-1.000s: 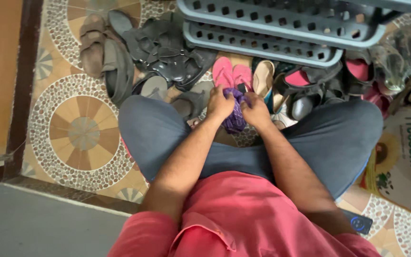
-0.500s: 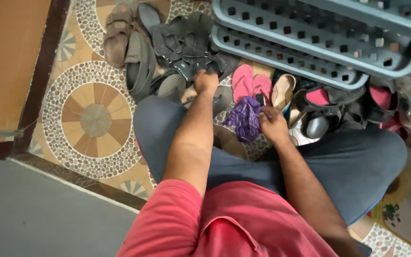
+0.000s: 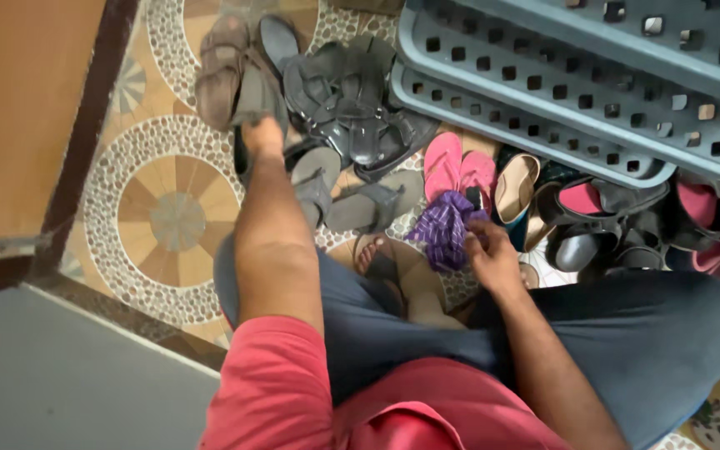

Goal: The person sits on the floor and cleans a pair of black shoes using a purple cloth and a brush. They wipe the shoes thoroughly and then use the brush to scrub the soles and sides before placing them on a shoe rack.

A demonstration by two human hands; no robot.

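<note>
Home entryway – patterned tile floor (image 3: 168,221), piled sandals (image 3: 335,100), plastic shoe rack (image 3: 560,92)

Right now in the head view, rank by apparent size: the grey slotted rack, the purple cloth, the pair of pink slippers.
1. Grey slotted rack, by far the largest.
2. Purple cloth and pair of pink slippers: these look alike in size, and the cloth is bunched in the right hand, so unranked.

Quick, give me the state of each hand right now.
Left hand: reaching onto a grey sandal; grip cannot be told.
Right hand: closed on the purple checked cloth.
</note>
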